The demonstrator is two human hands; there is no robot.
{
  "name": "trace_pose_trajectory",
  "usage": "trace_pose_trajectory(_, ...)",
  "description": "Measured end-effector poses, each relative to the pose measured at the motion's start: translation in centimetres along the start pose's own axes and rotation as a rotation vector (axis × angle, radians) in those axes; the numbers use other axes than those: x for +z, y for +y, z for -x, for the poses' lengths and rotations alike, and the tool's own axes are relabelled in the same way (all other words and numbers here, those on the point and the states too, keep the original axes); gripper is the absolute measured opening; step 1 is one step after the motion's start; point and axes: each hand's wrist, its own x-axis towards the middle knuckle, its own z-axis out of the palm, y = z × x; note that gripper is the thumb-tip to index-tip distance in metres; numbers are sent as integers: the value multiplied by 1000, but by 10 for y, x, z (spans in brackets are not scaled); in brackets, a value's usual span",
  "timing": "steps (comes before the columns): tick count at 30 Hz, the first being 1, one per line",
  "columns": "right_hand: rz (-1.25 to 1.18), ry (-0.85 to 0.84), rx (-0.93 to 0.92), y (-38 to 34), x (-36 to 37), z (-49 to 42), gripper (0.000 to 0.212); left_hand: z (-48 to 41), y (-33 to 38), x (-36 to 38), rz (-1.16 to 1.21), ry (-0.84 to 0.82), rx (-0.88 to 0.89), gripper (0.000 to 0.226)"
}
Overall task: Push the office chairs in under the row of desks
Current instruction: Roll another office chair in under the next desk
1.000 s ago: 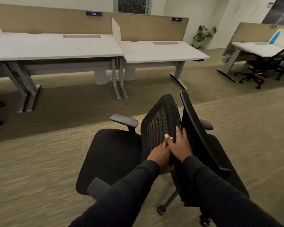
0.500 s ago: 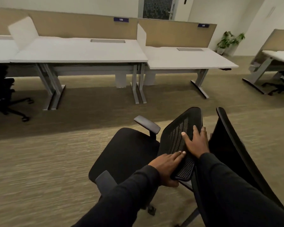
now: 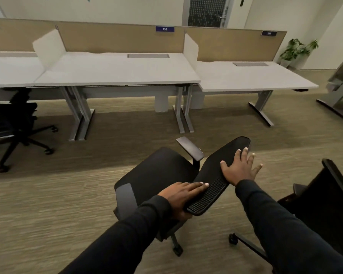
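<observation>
Black mesh chair, seemingly white desks.

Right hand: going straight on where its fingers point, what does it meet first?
The right hand lies flat on the chair backrest; beyond its top edge, bare carpet, then probably the right-hand desk.

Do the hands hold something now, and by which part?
The left hand grips the office chair's backrest by its near edge, thumb apparently underneath. The right hand only presses flat on it.

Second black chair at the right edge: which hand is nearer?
Right. The right hand lies flat on the black mesh chair backrest, just left of that second black chair; the left hand grips the backrest's lower edge, farther left.
</observation>
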Motion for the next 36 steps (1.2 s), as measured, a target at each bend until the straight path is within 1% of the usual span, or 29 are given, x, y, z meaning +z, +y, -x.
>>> trace_pose_trajectory(3, -4, -19, -17, -39, 1, -27, 88, 4, -50, -20, -25, 25, -51, 102)
trace_pose_trajectory(8, 13, -60, -105, -97, 4, -85, 74, 1, -134, -55, -94, 17, -109, 102)
trace_pose_trajectory(12, -5, -38, -154, -137, 7, -144, 63, -16, -203, -83, -109, -10, -152, 100)
trace_pose_trajectory(16, -42, -47, -186, -180, 8, -202, 61, -39, -268, -107, -154, -35, -184, 100)
trace_pose_trajectory(18, -42, -42, -205, -201, 8, -229, 65, -51, -300, -119, -153, -45, -214, 98)
trace_pose_trajectory(20, -32, -48, -232, -218, 8, -254, 74, -60, -330, -130, -171, -54, -251, 98)
trace_pose_trajectory(24, -69, -128, -313, -248, 10, -298, 110, -71, -392, -153, -196, -52, -347, 94)
trace_pose_trajectory(26, -90, -160, -344, -266, 12, -321, 122, -77, -425, -164, -213, -39, -380, 91)
trace_pose_trajectory(32, -87, -220, -380, -334, 18, -386, 138, -98, -525, -191, -232, 22, -486, 79)
trace_pose_trajectory(36, -58, -240, -354, -383, 20, -433, 141, -121, -593, -213, -200, 42, -520, 69)
